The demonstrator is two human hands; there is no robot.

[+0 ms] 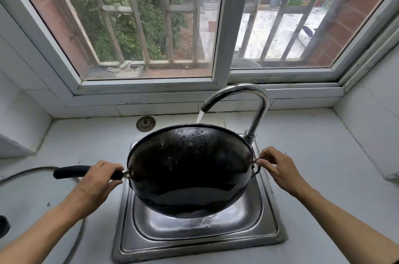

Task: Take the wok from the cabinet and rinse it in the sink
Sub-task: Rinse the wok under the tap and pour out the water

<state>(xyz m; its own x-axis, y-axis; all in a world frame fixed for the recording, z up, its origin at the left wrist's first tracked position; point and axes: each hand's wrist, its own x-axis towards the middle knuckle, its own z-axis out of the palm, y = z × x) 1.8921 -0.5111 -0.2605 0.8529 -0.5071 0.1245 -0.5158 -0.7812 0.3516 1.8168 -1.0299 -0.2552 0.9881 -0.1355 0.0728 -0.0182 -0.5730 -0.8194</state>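
Black round metal wok [190, 168] held tilted over square stainless steel sink [198, 240], dark wet underside toward camera. Left hand [97, 183] fingers wrapped round long black handle [71, 172]; right hand [278, 168] fingertips pinch small wire loop handle [257, 165]. Curved chrome faucet [248, 104] running water [199, 116] behind wok rim. Round metal drain strainer [146, 123] on white counter [323, 155].
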